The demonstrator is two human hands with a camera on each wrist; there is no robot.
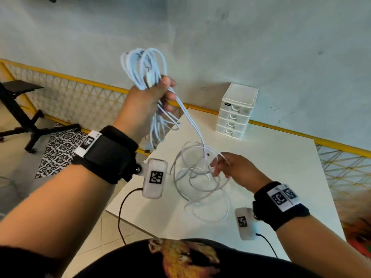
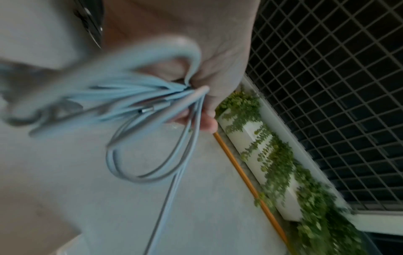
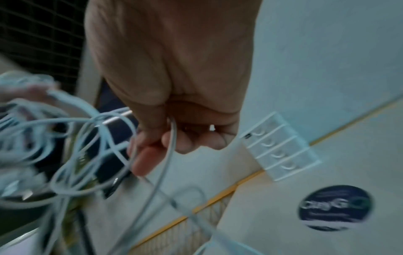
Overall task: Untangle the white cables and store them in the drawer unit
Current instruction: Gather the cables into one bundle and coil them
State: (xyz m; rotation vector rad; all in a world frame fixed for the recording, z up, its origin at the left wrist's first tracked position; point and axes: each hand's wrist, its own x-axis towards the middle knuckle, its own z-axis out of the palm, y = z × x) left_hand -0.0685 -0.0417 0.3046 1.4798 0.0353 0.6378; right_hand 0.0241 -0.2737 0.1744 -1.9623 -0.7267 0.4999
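Blurred round sticker [image 3: 335,207], lettering unreadable

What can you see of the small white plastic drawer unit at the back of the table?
The small white plastic drawer unit stands upright on the white table, near its far edge by the wall. It looks like translucent white plastic with a flat lid on top and four stacked drawers, each with a curved handle recess in front. All four drawers look closed. A small dark label sits at the top drawer's corner. Neither hand nor any cable touches it.
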